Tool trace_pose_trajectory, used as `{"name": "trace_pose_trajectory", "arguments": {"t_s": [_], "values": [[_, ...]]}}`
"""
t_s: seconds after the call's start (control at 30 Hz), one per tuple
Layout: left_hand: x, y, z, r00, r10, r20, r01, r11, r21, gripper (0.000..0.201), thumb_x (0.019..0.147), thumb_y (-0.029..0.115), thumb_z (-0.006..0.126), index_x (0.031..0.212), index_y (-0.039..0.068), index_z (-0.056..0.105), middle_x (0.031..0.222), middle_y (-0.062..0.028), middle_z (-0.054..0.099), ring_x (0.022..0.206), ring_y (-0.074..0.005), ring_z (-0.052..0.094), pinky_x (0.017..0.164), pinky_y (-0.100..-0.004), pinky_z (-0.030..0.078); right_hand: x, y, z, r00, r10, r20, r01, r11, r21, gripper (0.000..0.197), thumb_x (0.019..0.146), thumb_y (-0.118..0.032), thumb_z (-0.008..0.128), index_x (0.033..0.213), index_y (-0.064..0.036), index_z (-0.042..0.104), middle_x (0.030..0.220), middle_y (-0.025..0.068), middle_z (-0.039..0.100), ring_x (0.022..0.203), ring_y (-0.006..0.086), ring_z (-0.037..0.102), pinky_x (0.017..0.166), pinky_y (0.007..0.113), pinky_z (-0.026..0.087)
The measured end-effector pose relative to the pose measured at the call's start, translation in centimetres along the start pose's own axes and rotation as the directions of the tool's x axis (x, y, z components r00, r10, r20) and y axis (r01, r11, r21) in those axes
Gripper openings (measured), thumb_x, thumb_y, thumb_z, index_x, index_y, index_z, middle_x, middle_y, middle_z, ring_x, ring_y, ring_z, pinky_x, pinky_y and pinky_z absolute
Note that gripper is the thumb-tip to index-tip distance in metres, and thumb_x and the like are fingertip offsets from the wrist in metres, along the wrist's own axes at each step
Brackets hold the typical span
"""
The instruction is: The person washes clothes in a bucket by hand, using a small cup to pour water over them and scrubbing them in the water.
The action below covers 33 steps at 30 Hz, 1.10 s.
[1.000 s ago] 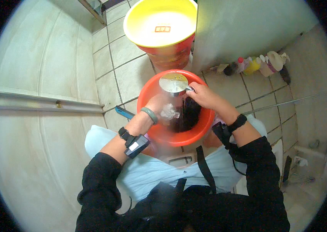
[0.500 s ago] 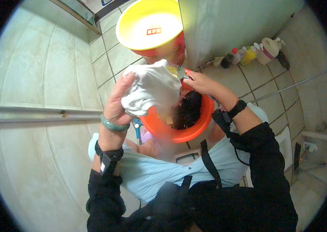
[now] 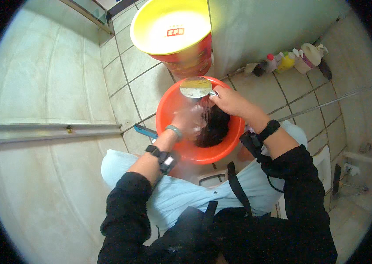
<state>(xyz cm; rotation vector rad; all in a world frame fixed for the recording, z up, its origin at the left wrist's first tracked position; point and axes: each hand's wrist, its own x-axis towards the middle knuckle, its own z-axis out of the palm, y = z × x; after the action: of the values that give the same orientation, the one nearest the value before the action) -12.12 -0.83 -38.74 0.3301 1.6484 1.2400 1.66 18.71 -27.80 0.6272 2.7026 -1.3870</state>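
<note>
**Round, mirror-bright silver shower head [image 3: 195, 88] held over a round orange plastic basin [image 3: 164, 105]**

The shower head is over the far part of the basin, its shiny back facing up and its short handle pointing right. The right hand [image 3: 229, 102] is closed around that handle. Thin streaks of water [image 3: 207, 110] run down below the head. In the right half of the basin lies a crumpled black cloth bundle [image 3: 216, 128].

The left hand [image 3: 189, 121] is down inside the basin, left of the black bundle and blurred; whether its fingers are apart or clamped on something, I cannot tell. A smooth grey-green bangle [image 3: 175, 132] circles that wrist, with a black strapped-on device [image 3: 166, 162] further up the forearm. The right wrist wears a black band [image 3: 269, 129].

A blue bar-shaped handle [image 3: 145, 131] sticks out just left of the basin. Beyond the basin stands a tall bucket [image 3: 181, 64], red and patterned outside, yellow within. To the right, along the foot of a pale frosted panel [image 3: 274, 31], stands a row of bottles, including a yellow bottle [image 3: 285, 61] and a white pump bottle [image 3: 311, 56]. Pale square floor tiles [image 3: 146, 72] with dark joints lie beneath. Nearest the camera, light-blue fabric [image 3: 256, 185] covers the person's legs.
</note>
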Motion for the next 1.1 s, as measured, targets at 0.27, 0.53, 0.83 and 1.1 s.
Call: {"name": "trace_pose_trajectory", "arguments": {"t_s": [0.27,0.53,0.83,1.1], "values": [[0.1,-0.6,6.6,0.980,0.165,0.113,-0.162,0.324,0.932,0.036,0.076,0.020,0.050,0.110,0.012,0.055,0.111,-0.0117,0.056,0.104,-0.0304,0.049,0.092,-0.0384,0.036,-0.2,1.5,2.0,0.987,0.159,-0.015,-0.159,0.975,-0.155,0.030,0.088,-0.026,0.049,0.097,0.0021,0.051,0.090,0.0250,0.060,0.086,0.0402,0.058,0.076,0.048,0.045],[3.6,-7.8,5.2,0.999,0.009,0.042,-0.043,0.331,0.943,0.038,0.079,0.020,0.048,0.116,0.011,0.051,0.118,-0.0114,0.051,0.111,-0.0291,0.044,0.095,-0.0378,0.034,0.7,0.1,2.6,0.968,0.237,0.080,-0.205,0.937,-0.283,0.030,0.088,-0.027,0.048,0.100,0.0006,0.053,0.094,0.0237,0.061,0.088,0.0396,0.060,0.077,0.049,0.047],[5.3,-7.1,4.5,0.998,0.057,0.003,-0.026,0.402,0.915,0.041,0.082,0.020,0.047,0.122,0.011,0.047,0.126,-0.0111,0.046,0.118,-0.0277,0.039,0.100,-0.0371,0.030,1.3,0.4,3.4,0.971,0.234,0.047,-0.209,0.927,-0.312,0.029,0.089,-0.027,0.049,0.095,0.0014,0.049,0.090,0.0255,0.060,0.085,0.0422,0.058,0.075,0.050,0.045],[5.6,-4.2,3.7,0.987,0.155,0.031,-0.098,0.446,0.890,0.044,0.085,0.020,0.045,0.128,0.011,0.043,0.133,-0.0109,0.041,0.124,-0.0265,0.035,0.103,-0.0366,0.027,1.5,0.1,2.9,0.985,0.168,0.030,-0.150,0.936,-0.319,0.030,0.088,-0.028,0.050,0.095,0.0011,0.049,0.090,0.0253,0.060,0.085,0.0420,0.058,0.075,0.050,0.046]]}}
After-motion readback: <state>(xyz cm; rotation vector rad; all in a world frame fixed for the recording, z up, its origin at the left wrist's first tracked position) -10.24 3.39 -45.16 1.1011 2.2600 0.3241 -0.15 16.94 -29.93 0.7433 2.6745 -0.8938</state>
